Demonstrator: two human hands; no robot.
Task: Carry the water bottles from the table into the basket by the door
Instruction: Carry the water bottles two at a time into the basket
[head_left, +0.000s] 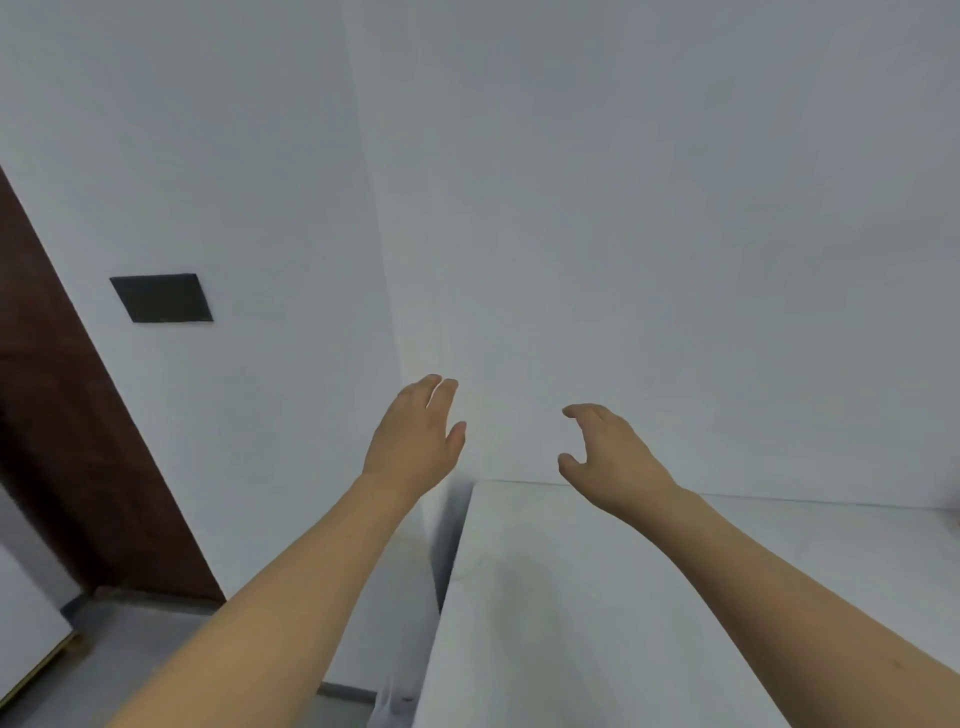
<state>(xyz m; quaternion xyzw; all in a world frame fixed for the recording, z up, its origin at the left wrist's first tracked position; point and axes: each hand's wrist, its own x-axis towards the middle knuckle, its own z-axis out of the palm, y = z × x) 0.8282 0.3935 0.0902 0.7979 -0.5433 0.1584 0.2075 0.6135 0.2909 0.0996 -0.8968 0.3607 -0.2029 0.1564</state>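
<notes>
No water bottle in view, no basket either, so the key relation can't be read: which way a bottle lies from the fingers, its long axis, and which hand is nearer are all unknown here.

What does show:
- Left hand (415, 436) raised in the air off the left edge of the white surface (571, 597), fingers (441, 395) straight and together, thumb out. Holding nothing.
- Right hand (608, 452) raised over the surface's far left corner, fingers loosely curved, thumb set apart from them as if shaped for a grasp. Also holding nothing.
- Hands near each other, not touching, both pointing at the bare white wall corner (384, 234).
- The visible part of the surface carries no bottle; its right end runs out of view.
- Dark brown door (62, 415) at far left, dark wall plate (162, 298) on the wall beside it, grey floor (130, 649) below.

Judgement: hands empty, either between carries or done. The door is on the left-hand side, so the basket probably sits down-left, out of view. If bottles remain, they're likely further right along the surface, which would favour the right hand, but that's unconfirmed.
</notes>
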